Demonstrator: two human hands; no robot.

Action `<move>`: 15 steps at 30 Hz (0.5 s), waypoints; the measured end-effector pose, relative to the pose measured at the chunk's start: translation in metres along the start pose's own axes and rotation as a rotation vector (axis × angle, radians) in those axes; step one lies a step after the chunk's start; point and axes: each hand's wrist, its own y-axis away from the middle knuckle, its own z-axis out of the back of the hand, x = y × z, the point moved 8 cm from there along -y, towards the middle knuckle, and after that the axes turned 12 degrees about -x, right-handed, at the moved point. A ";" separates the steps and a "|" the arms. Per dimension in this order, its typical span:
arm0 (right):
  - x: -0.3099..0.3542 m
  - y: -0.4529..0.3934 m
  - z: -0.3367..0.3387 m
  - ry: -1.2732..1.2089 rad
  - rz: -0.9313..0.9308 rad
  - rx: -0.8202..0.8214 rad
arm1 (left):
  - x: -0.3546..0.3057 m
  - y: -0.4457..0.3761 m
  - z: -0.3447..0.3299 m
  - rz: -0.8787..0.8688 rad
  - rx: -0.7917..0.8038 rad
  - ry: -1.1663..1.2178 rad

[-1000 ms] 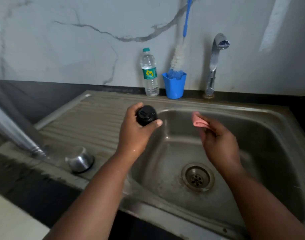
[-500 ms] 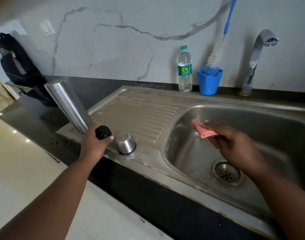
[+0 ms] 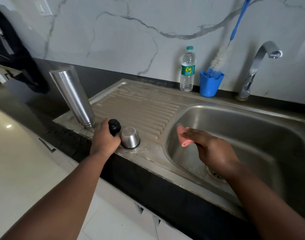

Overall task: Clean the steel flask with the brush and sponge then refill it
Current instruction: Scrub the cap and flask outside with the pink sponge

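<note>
The steel flask (image 3: 73, 96) stands mouth-down on the drainboard's left end. My left hand (image 3: 105, 138) grips its black stopper (image 3: 114, 126) low over the drainboard, between the flask and an upturned steel cup lid (image 3: 130, 138). My right hand (image 3: 209, 149) pinches a folded pink sponge (image 3: 182, 137) over the left side of the sink basin (image 3: 252, 129). The bottle brush (image 3: 222, 52), with a blue handle and white bristles, leans in a blue cup (image 3: 210, 84) by the wall.
A plastic water bottle (image 3: 187, 70) stands beside the blue cup. The tap (image 3: 257, 68) rises at the back right of the sink. The drain (image 3: 215, 174) shows under my right wrist. A dark bag (image 3: 15, 54) lies on the black counter at far left.
My left hand carried the black stopper from over the basin leftward and down beside the steel cup lid. The view swung left. My right hand kept the sponge over the basin.
</note>
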 end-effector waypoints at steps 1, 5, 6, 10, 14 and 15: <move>0.009 -0.003 -0.002 -0.002 -0.005 0.008 | 0.000 0.001 0.000 0.018 0.009 0.000; 0.053 -0.026 -0.009 0.002 0.052 0.039 | 0.000 0.004 0.005 0.064 0.011 0.099; 0.063 -0.032 -0.010 0.007 0.066 0.037 | 0.001 0.003 0.006 0.077 0.001 0.137; 0.097 -0.052 -0.015 0.011 0.077 0.055 | 0.000 0.002 0.009 0.088 -0.026 0.223; 0.123 -0.067 -0.021 0.011 0.072 0.038 | 0.002 0.003 0.010 0.108 -0.052 0.305; 0.130 -0.072 -0.023 0.013 0.076 0.037 | 0.004 0.003 0.011 0.125 -0.067 0.332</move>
